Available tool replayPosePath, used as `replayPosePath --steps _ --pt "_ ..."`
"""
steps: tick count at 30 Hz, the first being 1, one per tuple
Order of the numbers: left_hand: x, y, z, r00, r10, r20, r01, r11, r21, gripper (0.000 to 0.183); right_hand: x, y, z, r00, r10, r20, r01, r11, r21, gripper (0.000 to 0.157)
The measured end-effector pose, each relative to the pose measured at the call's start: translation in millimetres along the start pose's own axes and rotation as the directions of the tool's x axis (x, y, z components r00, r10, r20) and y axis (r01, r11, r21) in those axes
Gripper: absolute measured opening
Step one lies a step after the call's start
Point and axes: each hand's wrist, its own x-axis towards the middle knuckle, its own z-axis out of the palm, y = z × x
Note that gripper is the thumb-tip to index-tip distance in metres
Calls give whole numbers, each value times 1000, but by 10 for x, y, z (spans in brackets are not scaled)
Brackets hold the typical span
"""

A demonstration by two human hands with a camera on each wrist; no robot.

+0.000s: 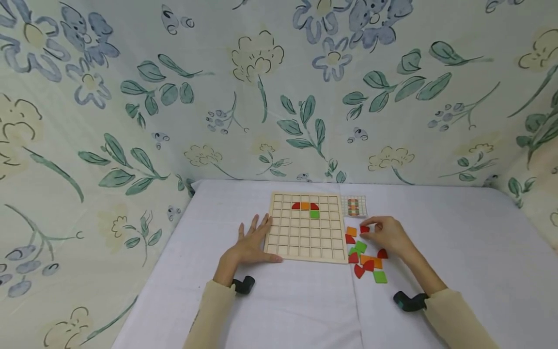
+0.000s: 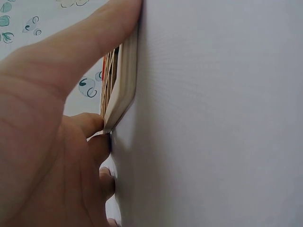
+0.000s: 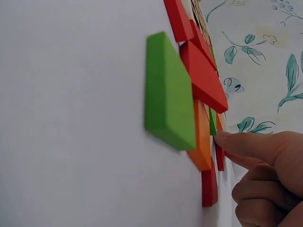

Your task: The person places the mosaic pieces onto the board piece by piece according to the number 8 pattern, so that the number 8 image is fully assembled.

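Note:
A wooden grid board (image 1: pixel 284 237) lies flat, with two red quarter-circle pieces (image 1: pixel 296 206), an orange square (image 1: pixel 305 206) and a green square (image 1: pixel 315 214) set in its upper cells. My left hand (image 1: pixel 249 246) rests at the board's lower left corner, fingers spread along the left edge and thumb (image 2: pixel 90 40) along the front edge. Right of the board, thumb and index finger of my right hand (image 1: pixel 389 236) pinch a red quarter-circle piece (image 1: pixel 364 229). The other fingers of that hand (image 3: pixel 258 198) are curled in.
Loose red, orange and green pieces lie in a cluster beside the board, among them a green square (image 3: pixel 177 94) nearest the front. A small pattern card (image 1: pixel 354 206) sits by the board's upper right corner. Floral fabric (image 1: pixel 279 97) hangs behind the white-covered table (image 1: pixel 305 305).

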Motion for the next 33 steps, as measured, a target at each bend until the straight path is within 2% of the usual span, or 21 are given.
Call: replayPosePath --steps 4,9,16,19,33 --pt "5 1 -2 1000 7 -1 -7 1000 -5 125 -45 38 -42 999 30 32 -30 999 13 42" --pt "10 -4 -8 1000 -1 1 1 1000 5 125 -77 82 -37 998 63 16 -64 998 28 48" --pt "11 -21 -1 1000 1 7 -1 1000 3 125 -89 114 -1 1000 25 -2 -25 999 24 38" --pt "18 -30 8 1000 5 4 -5 1000 5 125 -78 126 -7 1000 16 6 -16 1000 25 38" --pt "7 -9 7 1000 6 4 -6 1000 -2 125 9 164 -58 988 -73 134 68 997 42 32"
